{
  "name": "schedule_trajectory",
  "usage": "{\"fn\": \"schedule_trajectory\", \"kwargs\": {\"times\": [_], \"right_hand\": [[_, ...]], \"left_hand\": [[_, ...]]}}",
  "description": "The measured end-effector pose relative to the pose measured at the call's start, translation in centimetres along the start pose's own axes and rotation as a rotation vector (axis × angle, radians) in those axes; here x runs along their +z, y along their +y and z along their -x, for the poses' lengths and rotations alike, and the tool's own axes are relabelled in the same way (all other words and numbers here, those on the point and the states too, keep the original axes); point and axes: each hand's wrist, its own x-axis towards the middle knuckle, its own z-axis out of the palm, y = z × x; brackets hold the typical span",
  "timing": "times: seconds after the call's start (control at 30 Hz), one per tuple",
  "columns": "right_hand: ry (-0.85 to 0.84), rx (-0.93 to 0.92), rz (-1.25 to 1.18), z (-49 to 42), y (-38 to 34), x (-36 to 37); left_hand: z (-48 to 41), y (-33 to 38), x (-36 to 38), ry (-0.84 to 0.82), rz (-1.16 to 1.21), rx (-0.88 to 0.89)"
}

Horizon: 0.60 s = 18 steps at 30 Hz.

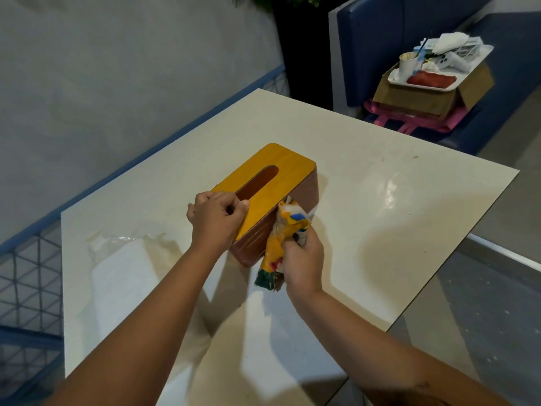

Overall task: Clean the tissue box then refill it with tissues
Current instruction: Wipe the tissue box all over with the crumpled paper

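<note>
Head view, looking down over both forearms. A tissue box (272,183) sits near the middle of a pale tabletop (395,206), its long axis running from 7 o'clock to 1 o'clock. It has a glossy yellow wooden lid with an empty oval slot and brown sides.

The box looks rigid and fairly light, so it would likely slide on the smooth tabletop unless braced. The lid's edges and corners seem the surest places to hold.

The left hand (218,218) reaches in from 7 o'clock, wrist straight. Its grip is closed over the box's near end, fingers curled and thumb on the lid beside the slot.

The right hand (303,256) comes from 5 o'clock, its grip closed around a bunched multicoloured cloth (285,235), soft and crumpled, pressed against the box's right side wall.

At 8 o'clock from the box lies a pack of tissues (123,276) in clear wrap, soft and squashable. Far off at 1 o'clock, a cluttered tray (433,83) rests on a blue seat.
</note>
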Motion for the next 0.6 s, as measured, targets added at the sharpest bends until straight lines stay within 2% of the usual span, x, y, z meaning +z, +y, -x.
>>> {"fn": "schedule_trajectory", "kwargs": {"times": [0.23,0.33,0.47,0.6], "right_hand": [[-0.143,0.147,-0.043,2.5,1.0,-0.2],[-0.132,0.306,-0.062,1.7,0.1,-1.2],[-0.064,0.485,-0.271,-0.5,-2.2,-3.5],[-0.006,0.464,-0.361,-3.0,-4.7,-5.2]], "left_hand": [[0.0,0.0,0.1,0.001,0.008,0.002],[0.1,0.2,0.0,0.005,0.011,-0.006],[0.2,0.4,-0.2,0.007,0.021,-0.012],[0.3,0.4,-0.1,0.011,0.024,-0.018]]}}
